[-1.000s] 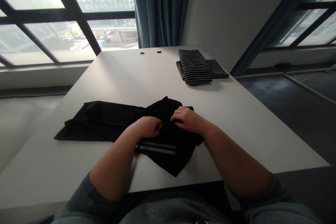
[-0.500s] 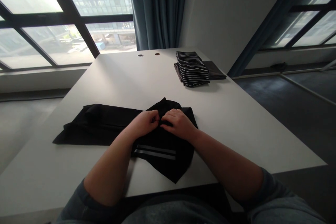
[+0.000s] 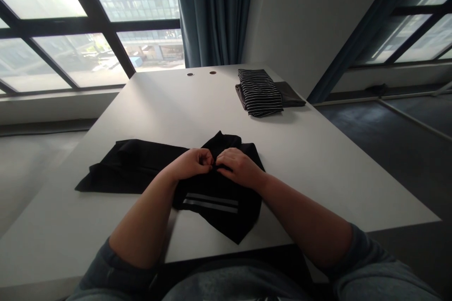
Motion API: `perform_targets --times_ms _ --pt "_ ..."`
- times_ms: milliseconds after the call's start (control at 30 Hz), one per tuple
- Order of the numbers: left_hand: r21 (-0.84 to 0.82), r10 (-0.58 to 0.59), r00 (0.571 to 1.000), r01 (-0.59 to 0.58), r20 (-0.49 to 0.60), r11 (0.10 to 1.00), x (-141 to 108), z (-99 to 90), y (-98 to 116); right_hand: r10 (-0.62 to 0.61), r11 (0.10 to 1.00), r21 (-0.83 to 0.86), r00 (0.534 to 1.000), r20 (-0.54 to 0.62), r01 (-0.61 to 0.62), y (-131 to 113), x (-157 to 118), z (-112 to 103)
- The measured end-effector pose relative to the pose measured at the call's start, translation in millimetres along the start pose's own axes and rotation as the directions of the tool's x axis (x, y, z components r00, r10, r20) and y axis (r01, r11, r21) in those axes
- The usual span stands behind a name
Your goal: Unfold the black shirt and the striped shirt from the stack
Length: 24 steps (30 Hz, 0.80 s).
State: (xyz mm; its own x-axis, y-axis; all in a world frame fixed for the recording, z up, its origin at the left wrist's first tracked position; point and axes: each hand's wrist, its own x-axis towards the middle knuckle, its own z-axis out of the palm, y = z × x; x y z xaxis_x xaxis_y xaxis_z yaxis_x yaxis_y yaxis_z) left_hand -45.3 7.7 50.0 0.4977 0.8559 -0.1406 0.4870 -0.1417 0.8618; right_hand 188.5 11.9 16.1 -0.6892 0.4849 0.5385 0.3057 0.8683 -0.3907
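A black garment [image 3: 141, 164] lies spread across the near part of the white table, one long part reaching left and a bunched part under my hands. Two grey stripes [image 3: 211, 202] cross its near part. My left hand [image 3: 198, 162] pinches the black cloth near the middle, fingers curled. Close beside it on the right, my right hand [image 3: 237, 164] has its fingers bent round the same cloth. The exact bit of cloth between the fingertips is too dark to make out.
The white table [image 3: 169, 113] carries a folded striped cloth [image 3: 261, 94] on a dark grey folded cloth [image 3: 291, 95] at the back right. Two round holes sit near its far edge. Behind are a blue curtain [image 3: 215, 14] and windows.
The garment's left part has shifted slightly right and its end a little up. My left hand has turned a little, its fingers showing more. My right hand has hardly moved.
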Motion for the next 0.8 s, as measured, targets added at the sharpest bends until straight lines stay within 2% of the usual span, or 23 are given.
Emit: perform_targets --times_ms 67,133,200,367,533,600,733,800 --pt "0.117 -0.023 0.993 0.037 -0.116 0.992 0.3 5.4 5.4 0.040 0.999 0.015 0.999 0.001 -0.040 2.2 -1.1 5.0" --pt "0.247 0.001 0.973 0.058 -0.232 0.967 0.0 11.4 11.4 0.098 0.995 0.007 0.994 -0.041 -0.098 4.2 -2.6 10.7" --pt "0.338 0.052 0.957 0.051 -0.286 0.940 -0.7 15.5 15.5 0.144 0.989 -0.019 0.984 -0.102 -0.147 5.1 -3.7 15.3" --pt "0.360 0.128 0.957 -0.026 -0.262 0.932 -3.2 15.2 13.5 0.169 0.984 -0.024 0.972 -0.161 -0.175 2.5 -3.3 16.9" --pt "0.392 0.195 0.947 -0.083 -0.256 0.916 -3.9 14.6 7.6 0.119 0.991 -0.038 0.981 -0.154 -0.126 0.3 -2.8 13.9" --pt "0.344 0.187 0.954 -0.100 -0.232 0.934 -3.3 14.0 5.3 0.112 0.993 -0.028 0.982 -0.153 -0.117 -0.6 -3.0 13.2" --pt "0.114 0.159 0.974 -0.142 -0.159 0.983 -0.9 11.4 -0.7 0.124 0.992 0.055 0.982 -0.142 -0.117 -3.6 -2.0 9.4" --pt "0.053 0.142 0.979 -0.136 -0.146 0.989 0.0 11.2 -2.8 0.126 0.988 0.102 0.984 -0.125 -0.114 -4.9 -0.8 6.2"
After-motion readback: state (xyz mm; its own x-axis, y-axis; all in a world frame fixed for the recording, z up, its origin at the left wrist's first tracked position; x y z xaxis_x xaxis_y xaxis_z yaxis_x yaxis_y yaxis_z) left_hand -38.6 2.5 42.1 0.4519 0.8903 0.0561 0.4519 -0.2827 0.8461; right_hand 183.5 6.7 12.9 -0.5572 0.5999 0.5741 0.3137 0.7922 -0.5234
